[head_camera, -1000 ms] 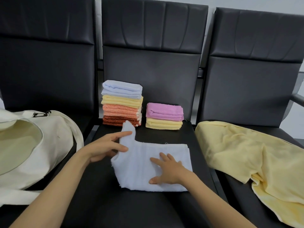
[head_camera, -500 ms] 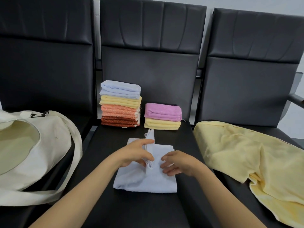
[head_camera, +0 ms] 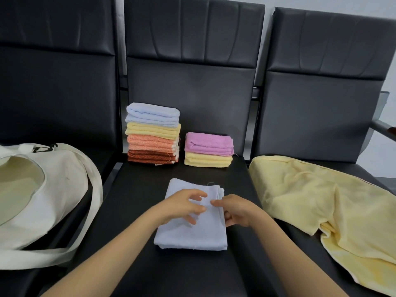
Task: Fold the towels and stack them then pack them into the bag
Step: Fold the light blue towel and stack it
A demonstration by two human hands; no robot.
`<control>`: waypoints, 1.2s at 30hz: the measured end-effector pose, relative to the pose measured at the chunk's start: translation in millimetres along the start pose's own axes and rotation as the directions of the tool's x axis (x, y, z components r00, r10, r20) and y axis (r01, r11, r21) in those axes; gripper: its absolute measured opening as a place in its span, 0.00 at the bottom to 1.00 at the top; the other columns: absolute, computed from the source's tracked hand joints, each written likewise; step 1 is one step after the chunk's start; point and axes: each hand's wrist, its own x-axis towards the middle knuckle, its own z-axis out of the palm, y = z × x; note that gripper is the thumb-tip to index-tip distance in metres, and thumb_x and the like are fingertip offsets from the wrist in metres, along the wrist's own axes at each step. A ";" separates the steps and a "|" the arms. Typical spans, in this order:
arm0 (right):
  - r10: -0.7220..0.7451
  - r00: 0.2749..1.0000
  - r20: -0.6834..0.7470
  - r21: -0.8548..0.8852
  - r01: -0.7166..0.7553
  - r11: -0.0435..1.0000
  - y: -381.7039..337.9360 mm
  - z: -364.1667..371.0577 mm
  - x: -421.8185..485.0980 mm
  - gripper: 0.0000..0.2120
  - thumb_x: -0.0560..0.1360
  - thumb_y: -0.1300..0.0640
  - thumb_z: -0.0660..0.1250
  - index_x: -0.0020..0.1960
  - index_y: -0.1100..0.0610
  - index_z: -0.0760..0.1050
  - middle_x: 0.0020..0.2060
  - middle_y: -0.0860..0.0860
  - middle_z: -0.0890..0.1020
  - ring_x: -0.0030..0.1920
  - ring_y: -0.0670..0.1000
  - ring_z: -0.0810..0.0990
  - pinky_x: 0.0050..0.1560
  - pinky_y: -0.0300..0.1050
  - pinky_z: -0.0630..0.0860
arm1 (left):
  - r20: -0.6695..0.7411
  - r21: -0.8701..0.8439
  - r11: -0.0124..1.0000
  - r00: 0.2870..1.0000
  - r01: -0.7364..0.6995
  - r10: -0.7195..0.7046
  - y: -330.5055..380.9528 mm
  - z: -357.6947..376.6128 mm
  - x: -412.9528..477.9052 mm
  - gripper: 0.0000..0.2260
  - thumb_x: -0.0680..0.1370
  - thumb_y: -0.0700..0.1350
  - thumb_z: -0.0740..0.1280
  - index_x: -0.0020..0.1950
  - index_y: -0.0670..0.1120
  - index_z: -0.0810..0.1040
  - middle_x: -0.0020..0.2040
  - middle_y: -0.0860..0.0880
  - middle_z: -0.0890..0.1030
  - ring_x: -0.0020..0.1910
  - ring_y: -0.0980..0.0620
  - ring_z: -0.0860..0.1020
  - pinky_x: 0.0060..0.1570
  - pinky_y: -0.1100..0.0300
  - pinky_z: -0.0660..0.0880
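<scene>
Left hand (head_camera: 182, 205) loose on folded towel (head_camera: 192, 234) on bench (head_camera: 192, 275), right hand (head_camera: 237, 210) curled at its edge, grip unclear; bag (head_camera: 64, 189) open left of both.

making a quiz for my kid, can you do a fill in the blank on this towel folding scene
1. The left hand and right hand touch a folded light blue towel on the black leather seat in the ____ of the row.
2. The folded pink towel lies on a folded towel coloured ____.
3. The open cream canvas bag sits on the person's ____ side.
Missing: middle; yellow; left.
</scene>
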 end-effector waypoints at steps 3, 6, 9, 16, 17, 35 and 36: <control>-0.063 0.997 -0.053 -0.093 0.058 0.994 -0.2 4.0 1.1 0.16 0.78 0.64 0.63 0.65 0.57 0.69 0.58 0.53 0.79 0.57 0.55 0.80 0.56 0.54 0.79 | -0.140 0.355 0.935 0.987 -0.020 0.075 -13.7 -17.0 -4.5 0.20 0.77 0.46 0.68 0.69 0.53 0.72 0.68 0.52 0.71 0.60 0.54 0.75 0.54 0.63 0.74; -0.080 0.983 -0.166 -0.265 0.034 0.964 -1.0 5.7 -0.8 0.20 0.75 0.63 0.67 0.65 0.59 0.67 0.60 0.54 0.76 0.56 0.54 0.80 0.53 0.52 0.81 | -0.184 0.498 0.867 0.979 0.015 0.089 -37.5 -27.4 -6.3 0.19 0.77 0.44 0.67 0.67 0.52 0.73 0.67 0.51 0.71 0.63 0.55 0.71 0.60 0.64 0.68; -0.125 0.954 -0.271 -0.503 -0.029 0.864 -2.2 9.3 -3.1 0.32 0.72 0.58 0.73 0.69 0.59 0.60 0.62 0.55 0.73 0.54 0.54 0.79 0.47 0.44 0.81 | -0.181 0.466 0.884 0.981 0.029 0.063 -56.7 -31.7 -5.3 0.18 0.75 0.43 0.70 0.65 0.51 0.75 0.64 0.52 0.72 0.61 0.56 0.72 0.59 0.66 0.68; -0.174 0.922 -0.347 -0.653 -0.104 0.750 6.9 27.1 -2.2 0.30 0.77 0.52 0.65 0.71 0.63 0.56 0.65 0.57 0.69 0.61 0.55 0.74 0.50 0.43 0.73 | -0.386 0.402 0.877 0.917 0.263 -0.098 -54.6 -30.6 -1.4 0.33 0.68 0.51 0.76 0.68 0.46 0.65 0.63 0.47 0.65 0.63 0.48 0.68 0.59 0.55 0.72; -0.167 0.921 -0.353 -0.628 -0.101 0.772 8.7 27.3 -3.5 0.33 0.75 0.49 0.67 0.71 0.63 0.57 0.66 0.56 0.69 0.61 0.54 0.74 0.50 0.42 0.73 | -0.382 0.396 0.864 0.911 0.312 -0.154 -55.3 -31.9 -1.1 0.33 0.68 0.53 0.76 0.66 0.44 0.67 0.63 0.47 0.68 0.62 0.48 0.70 0.59 0.54 0.73; -0.185 0.952 -0.242 -0.062 0.175 0.983 2.3 21.1 -13.0 0.18 0.73 0.59 0.70 0.60 0.56 0.69 0.60 0.54 0.77 0.55 0.52 0.77 0.47 0.43 0.76 | -0.327 -0.212 0.971 0.928 0.110 -0.177 -42.3 -35.1 -11.6 0.23 0.71 0.43 0.75 0.58 0.46 0.67 0.53 0.46 0.79 0.51 0.51 0.79 0.46 0.58 0.76; -0.223 0.939 -0.260 -0.015 0.227 0.974 -0.7 16.8 -15.1 0.21 0.73 0.60 0.71 0.62 0.55 0.66 0.59 0.54 0.76 0.54 0.51 0.77 0.45 0.42 0.75 | -0.314 -0.297 0.954 0.939 0.039 -0.137 -40.2 -38.2 -13.5 0.26 0.71 0.41 0.75 0.62 0.50 0.64 0.53 0.46 0.79 0.51 0.52 0.80 0.45 0.60 0.75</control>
